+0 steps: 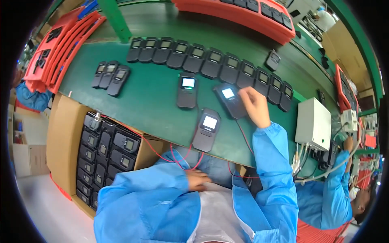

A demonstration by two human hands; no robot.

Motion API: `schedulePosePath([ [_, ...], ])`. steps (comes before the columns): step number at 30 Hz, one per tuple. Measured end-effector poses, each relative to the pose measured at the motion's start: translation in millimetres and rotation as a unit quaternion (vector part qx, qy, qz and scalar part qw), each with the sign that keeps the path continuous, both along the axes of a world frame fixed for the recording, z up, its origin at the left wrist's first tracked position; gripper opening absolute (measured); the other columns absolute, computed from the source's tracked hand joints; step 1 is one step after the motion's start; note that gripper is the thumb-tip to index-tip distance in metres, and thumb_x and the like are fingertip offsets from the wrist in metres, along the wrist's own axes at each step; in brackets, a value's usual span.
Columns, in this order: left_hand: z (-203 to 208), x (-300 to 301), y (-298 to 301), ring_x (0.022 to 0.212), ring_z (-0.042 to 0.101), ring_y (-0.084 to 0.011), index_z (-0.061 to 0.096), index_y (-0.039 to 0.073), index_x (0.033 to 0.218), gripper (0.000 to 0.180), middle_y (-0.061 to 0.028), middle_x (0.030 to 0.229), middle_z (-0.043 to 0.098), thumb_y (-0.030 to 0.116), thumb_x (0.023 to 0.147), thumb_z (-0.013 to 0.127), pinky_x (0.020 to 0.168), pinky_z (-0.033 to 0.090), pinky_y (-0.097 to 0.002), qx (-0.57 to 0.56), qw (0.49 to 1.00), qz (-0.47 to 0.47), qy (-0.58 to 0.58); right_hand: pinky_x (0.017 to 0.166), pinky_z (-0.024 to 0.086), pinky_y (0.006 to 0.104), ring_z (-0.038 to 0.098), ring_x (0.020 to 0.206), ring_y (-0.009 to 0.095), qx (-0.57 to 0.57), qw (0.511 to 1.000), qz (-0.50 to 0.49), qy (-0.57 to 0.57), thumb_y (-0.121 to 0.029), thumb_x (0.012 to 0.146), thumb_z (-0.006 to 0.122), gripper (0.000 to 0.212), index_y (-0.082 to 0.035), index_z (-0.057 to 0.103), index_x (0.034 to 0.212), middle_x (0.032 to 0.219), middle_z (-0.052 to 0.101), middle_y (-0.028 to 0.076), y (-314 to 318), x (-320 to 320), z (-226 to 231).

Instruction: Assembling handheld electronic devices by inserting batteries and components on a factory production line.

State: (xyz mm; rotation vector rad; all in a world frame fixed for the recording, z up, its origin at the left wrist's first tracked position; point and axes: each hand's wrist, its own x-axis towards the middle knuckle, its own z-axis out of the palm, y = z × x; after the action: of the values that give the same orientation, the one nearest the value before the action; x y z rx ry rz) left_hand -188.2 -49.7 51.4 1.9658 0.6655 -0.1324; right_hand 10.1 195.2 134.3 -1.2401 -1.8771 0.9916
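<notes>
My right hand is at the right edge of a black handheld device, with its fingers bent and closed against the side near the lit screen. A red lead runs from this device's lower end toward the bench's front edge. My left hand lies flat in my lap, fingers stretched out, holding nothing. Two more devices have lit screens: one handheld unit stands to the left, and another handheld unit lies nearer me at the bench edge. Red leads hang below that edge.
Behind them curves a row of several dark-screened devices. A small group of devices lies left. An open cardboard box packed with devices stands front left. A white metal box with cables is at right, near a co-worker's blue sleeve.
</notes>
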Motion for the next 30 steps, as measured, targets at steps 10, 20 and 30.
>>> schedulePosePath([
  [10, 147, -131, 90, 0.08, 0.061, -0.0203, 0.056, 0.005, 0.122, 0.038, -0.0088, 0.099, 0.063, 0.027, 0.091, 0.061, 0.071, 0.051, -0.0296, 0.068, 0.946, 0.305, -0.091, 0.065, 0.043, 0.02, 0.055, 0.074, 0.004, 0.003, 0.998, -0.015, -0.058, -0.014, 0.094, 0.057, 0.017, 0.002, 0.061, 0.096, 0.079, 0.062, -0.001, -3, 5, 7],
  [20, 95, -78, 172, 0.118, 0.048, -0.038, 0.026, 0.01, 0.145, 0.102, -0.0231, 0.136, 0.039, 0.05, 0.066, 0.078, 0.096, 0.043, -0.0443, 0.355, 0.79, 0.5, 0.017, 0.066, 0.044, 0.0197, 0.055, 0.075, 0.004, 0.002, 1.0, -0.006, -0.025, -0.013, 0.094, 0.057, 0.015, 0.001, 0.061, 0.095, 0.079, 0.061, -0.001, -1, -2, 1],
  [30, 97, -86, 150, 0.136, 0.034, -0.0312, 0.022, 0.006, 0.146, 0.09, -0.0222, 0.142, 0.037, 0.008, 0.07, 0.071, 0.111, 0.028, -0.0389, 0.194, 0.782, 0.557, -0.204, 0.061, 0.04, 0.0188, 0.052, 0.068, 0.004, 0.137, 0.988, -0.056, -0.046, -0.01, 0.093, 0.057, 0.012, 0.001, 0.062, 0.092, 0.074, 0.057, -0.003, -18, -12, 34],
])
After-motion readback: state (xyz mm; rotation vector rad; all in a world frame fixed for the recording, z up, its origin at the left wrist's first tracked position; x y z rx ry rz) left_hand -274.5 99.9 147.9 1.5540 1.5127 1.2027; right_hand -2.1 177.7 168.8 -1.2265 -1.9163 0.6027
